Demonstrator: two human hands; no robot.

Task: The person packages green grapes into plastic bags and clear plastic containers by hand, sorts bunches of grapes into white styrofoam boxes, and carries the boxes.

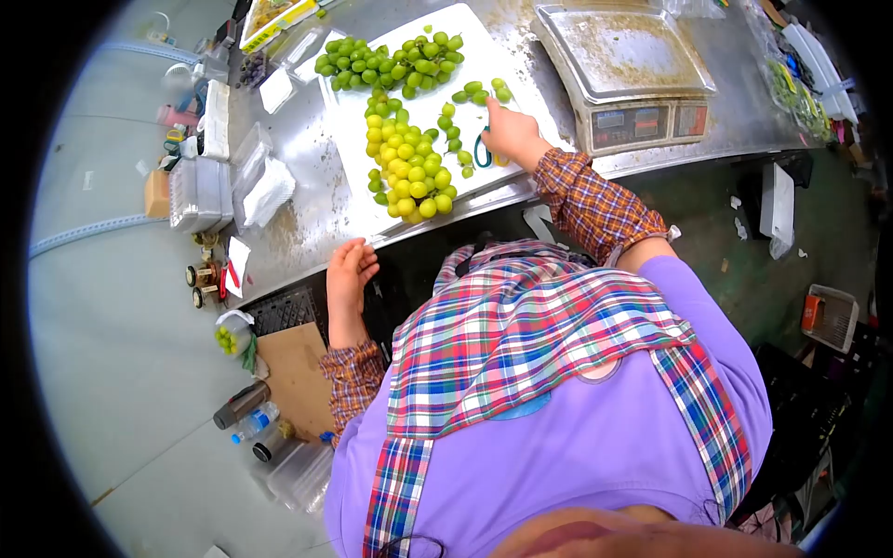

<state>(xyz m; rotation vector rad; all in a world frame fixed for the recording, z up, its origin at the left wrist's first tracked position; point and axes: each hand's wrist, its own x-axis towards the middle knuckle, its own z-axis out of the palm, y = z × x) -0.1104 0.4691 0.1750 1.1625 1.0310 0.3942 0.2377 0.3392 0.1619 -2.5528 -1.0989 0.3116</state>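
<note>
My right hand is over the right side of a white board, its fingers curled and one digit reaching to a few loose green grapes. Beside and partly under that hand is a pair of scissors with a teal handle loop and some yellow; whether the fingers hold it is hidden. A bunch of yellow-green grapes lies on the board's near half, and a greener bunch lies across the far half. My left hand hangs by the table's front edge, fingers loosely bent and apart, holding nothing.
Right of the board stands a scale with a stained metal pan. Clear plastic boxes and white paper are at the left. A yellow crate sits at the far left corner. Bottles and cardboard are lower left.
</note>
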